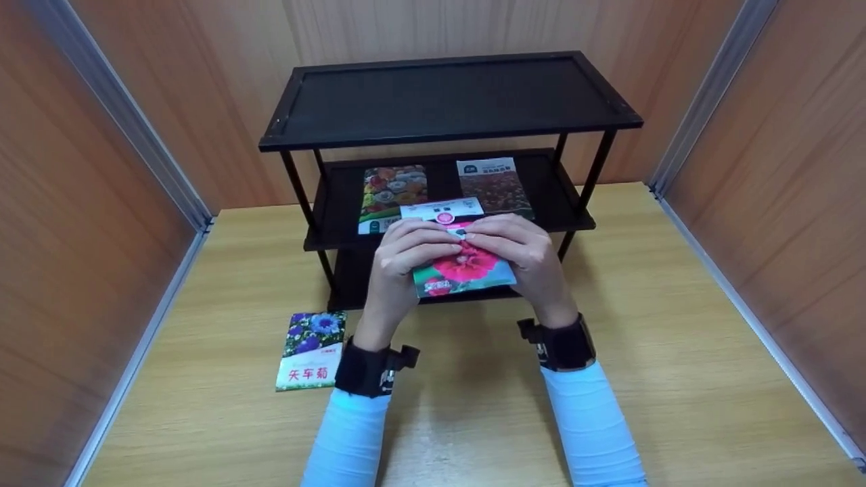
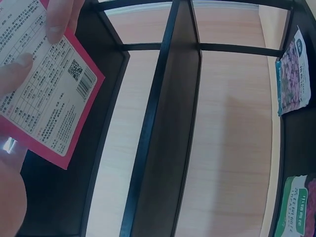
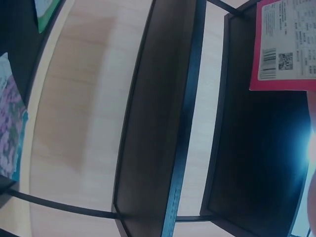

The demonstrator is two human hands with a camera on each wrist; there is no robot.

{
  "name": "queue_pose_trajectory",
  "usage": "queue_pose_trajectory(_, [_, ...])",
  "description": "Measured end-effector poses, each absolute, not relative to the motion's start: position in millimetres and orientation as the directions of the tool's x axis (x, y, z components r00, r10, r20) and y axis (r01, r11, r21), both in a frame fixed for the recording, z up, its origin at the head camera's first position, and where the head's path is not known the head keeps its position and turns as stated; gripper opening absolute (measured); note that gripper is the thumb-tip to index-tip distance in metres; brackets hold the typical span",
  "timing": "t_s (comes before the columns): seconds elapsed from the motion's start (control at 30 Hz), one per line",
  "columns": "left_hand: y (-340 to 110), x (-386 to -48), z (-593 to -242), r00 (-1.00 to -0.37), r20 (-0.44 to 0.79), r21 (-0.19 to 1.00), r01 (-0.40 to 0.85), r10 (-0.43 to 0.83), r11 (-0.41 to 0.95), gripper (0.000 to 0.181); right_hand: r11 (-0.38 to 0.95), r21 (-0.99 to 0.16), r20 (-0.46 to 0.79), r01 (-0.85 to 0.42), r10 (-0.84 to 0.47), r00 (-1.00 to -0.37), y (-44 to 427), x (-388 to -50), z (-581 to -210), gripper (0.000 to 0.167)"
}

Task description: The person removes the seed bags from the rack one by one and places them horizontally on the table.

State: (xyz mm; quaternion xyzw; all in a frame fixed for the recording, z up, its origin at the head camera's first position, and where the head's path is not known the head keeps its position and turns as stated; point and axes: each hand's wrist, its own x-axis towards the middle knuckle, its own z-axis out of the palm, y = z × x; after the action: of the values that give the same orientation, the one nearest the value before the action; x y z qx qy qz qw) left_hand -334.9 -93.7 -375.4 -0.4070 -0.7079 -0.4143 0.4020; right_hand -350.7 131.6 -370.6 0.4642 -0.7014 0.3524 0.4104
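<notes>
Head view: Pale blue sleeves point(image 1: 348, 446) are filling the foreground above a wooden tabletop point(image 1: 460, 433), with black wristbands point(image 1: 568, 345) circling both wrists. To the left, a blue-flowered packet point(image 1: 311, 352) is lying face up on the wood, just beside the left wrist. Farther in, the left hand point(image 1: 398, 270) and the right hand point(image 1: 532, 260) are gripping a pink-flowered packet point(image 1: 467, 267) between them, one at each side, their fingers bending over its bright front and their tips nearly meeting at the middle. The two are holding it up before a black three-tier rack point(image 1: 446, 98), where it is overlapping the front edge of the middle tier point(image 1: 338, 203) in the picture. From the left wrist, its white printed back is showing, framed in pink, with a square code and a barcode near one corner and a thumb pressing on the print; from the right wrist, the same back is appearing at the upper right. On the middle tier, behind the hands, a multicolored packet point(image 1: 394, 186) is lying to the left and a reddish packet point(image 1: 494, 186) to the right, well apart. Behind the rack, a wood-grained back wall point(image 1: 169, 81) is closing off the scene.
</notes>
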Motion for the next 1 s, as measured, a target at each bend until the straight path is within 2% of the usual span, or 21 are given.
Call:
queue_pose_trajectory(0.3, [-99.5,-338.2,-379.4,-0.34,0.898,0.236,0.908,0.279,0.346,0.02,0.332,-0.071,0.919,-0.941,-0.345,-0.191,128.4,-354.8,-376.3,0.024])
queue_pose_trajectory(0.47, [-99.6,-339.2,-382.4,-0.36,0.888,0.258,0.904,0.285,0.34,0.019,0.332,-0.061,0.92,-0.941,-0.346,-0.182,129.2,-357.8,-381.3,0.022])
queue_pose_trajectory(0.83, [-105.2,-343.4,-386.1,-0.374,0.883,0.273,0.901,0.284,0.337,0.022,0.33,-0.053,0.913,-0.943,-0.366,-0.179,128.1,-362.8,-387.7,0.028])
queue_pose_trajectory(0.93, [-109.5,-346.5,-386.6,-0.391,0.888,0.296,0.889,0.244,0.348,0.03,0.356,-0.06,0.914,-0.933,-0.357,-0.195,128.7,-363.8,-389.5,0.029])
queue_pose_trajectory(1.0, [-112.9,-348.9,-386.1,-0.423,0.893,0.35,0.867,0.152,0.355,0.036,0.377,-0.064,0.916,-0.924,-0.346,-0.205,129.3,-364.2,-390.4,0.029])
